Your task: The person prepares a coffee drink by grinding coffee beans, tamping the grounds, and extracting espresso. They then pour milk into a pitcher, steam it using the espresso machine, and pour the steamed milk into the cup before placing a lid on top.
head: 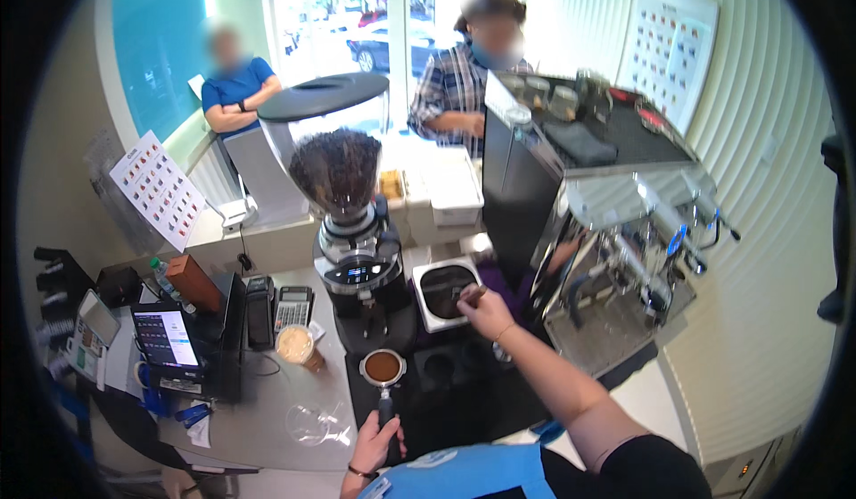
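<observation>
My left hand [378,440] grips the dark handle of a portafilter [385,397]. Level brown coffee grounds [383,367] fill its metal basket, which sits over the black mat below the coffee grinder [358,258]. Stretched out to the far right, my right hand [483,308] pinches a small brown-handled tool [473,295]; its lower end is too small to make out. That hand is over the right edge of a white-rimmed square container [428,322] with a dark inside. The grinder's hopper [338,171] holds dark coffee beans.
An espresso machine [622,265] stands at right, with glasses [564,101] on top. Left on the counter are an iced drink [299,346], a transparent plastic cup [309,425], a calculator [293,308] and a touchscreen till [167,338]. Two people [448,91] are beyond the counter.
</observation>
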{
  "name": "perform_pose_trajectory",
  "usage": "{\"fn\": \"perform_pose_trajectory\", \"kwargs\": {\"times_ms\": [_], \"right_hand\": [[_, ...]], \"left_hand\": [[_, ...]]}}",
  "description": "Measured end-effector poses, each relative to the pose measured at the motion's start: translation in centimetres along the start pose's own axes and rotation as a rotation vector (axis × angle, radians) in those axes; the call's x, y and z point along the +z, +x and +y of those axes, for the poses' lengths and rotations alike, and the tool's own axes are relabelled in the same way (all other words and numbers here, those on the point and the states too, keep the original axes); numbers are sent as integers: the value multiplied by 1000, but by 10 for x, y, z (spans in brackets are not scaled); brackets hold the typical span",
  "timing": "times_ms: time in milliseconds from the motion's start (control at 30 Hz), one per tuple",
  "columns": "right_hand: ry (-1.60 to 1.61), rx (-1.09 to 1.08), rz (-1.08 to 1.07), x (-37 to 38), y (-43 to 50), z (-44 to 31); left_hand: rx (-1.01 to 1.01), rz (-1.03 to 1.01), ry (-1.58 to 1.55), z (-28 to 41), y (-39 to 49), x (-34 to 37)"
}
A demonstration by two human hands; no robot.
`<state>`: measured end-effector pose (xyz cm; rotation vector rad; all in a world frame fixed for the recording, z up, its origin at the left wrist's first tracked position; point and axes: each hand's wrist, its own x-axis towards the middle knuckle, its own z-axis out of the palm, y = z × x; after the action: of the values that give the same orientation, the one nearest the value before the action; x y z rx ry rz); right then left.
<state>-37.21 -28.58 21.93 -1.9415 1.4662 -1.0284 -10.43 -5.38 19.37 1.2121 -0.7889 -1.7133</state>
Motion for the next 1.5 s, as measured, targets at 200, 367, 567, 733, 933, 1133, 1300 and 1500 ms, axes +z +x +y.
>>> {"fn": "perform_pose_trajectory", "kwargs": {"times_ms": [200, 367, 567, 733, 933, 1133, 1300, 1500], "right_hand": [[-204, -161, -502, 4, -148, -48], [-768, 250, -527, 58, -195, -15], [-429, 270, -168, 61, -210, -10], [922, 528, -346, 12, -242, -61], [1175, 732, 374, -85, -249, -45], [1412, 484, 349, -224, -237, 86], [1544, 310, 117, -266, -205, 119], [1629, 311, -215, -283, -207, 144]], "left_hand": [[-3, -26, -25, -12, -38, -24], [-34, -122, 163, 1, -44, -43], [-54, -328, 235, 17, -14, -26], [-105, -676, 155, 21, 27, 52], [9, -921, 369, -8, 71, 214], [-135, -720, 401, -42, 98, 287], [-153, -399, 310, -58, 90, 312], [407, -186, 424, -57, 82, 381]]}}
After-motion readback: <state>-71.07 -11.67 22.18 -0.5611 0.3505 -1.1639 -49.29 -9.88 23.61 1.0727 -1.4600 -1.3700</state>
